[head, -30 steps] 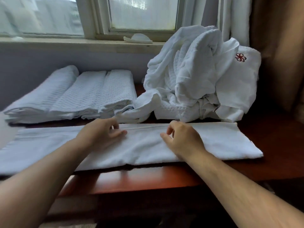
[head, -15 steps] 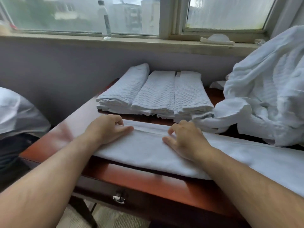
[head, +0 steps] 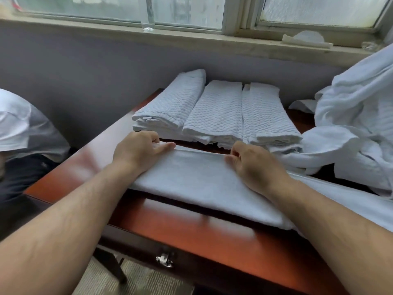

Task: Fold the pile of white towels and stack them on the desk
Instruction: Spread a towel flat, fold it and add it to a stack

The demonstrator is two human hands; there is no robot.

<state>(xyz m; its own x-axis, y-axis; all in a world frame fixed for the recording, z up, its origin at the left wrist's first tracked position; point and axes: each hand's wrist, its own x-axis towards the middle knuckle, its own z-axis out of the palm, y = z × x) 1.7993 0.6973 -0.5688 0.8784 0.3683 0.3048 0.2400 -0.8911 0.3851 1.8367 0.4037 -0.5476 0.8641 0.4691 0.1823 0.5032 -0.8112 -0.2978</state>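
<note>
A long white towel, folded into a narrow strip, lies along the front of the reddish wooden desk. My left hand pinches the strip's far edge near its left end. About a hand's width to the right, my right hand grips the same edge with curled fingers. Behind them lie three folded waffle-weave towels side by side. The loose pile of white towels is heaped at the right, and its lower folds touch the folded ones.
A wall and window sill run behind the desk, with a clear bottle and a white object on the sill. A metal drawer handle is on the desk front. A white bundle lies off the desk's left end.
The view has swung left along the desk. Both hands have slid left along the towel's far edge, and the left hand now sits near the strip's left end.
</note>
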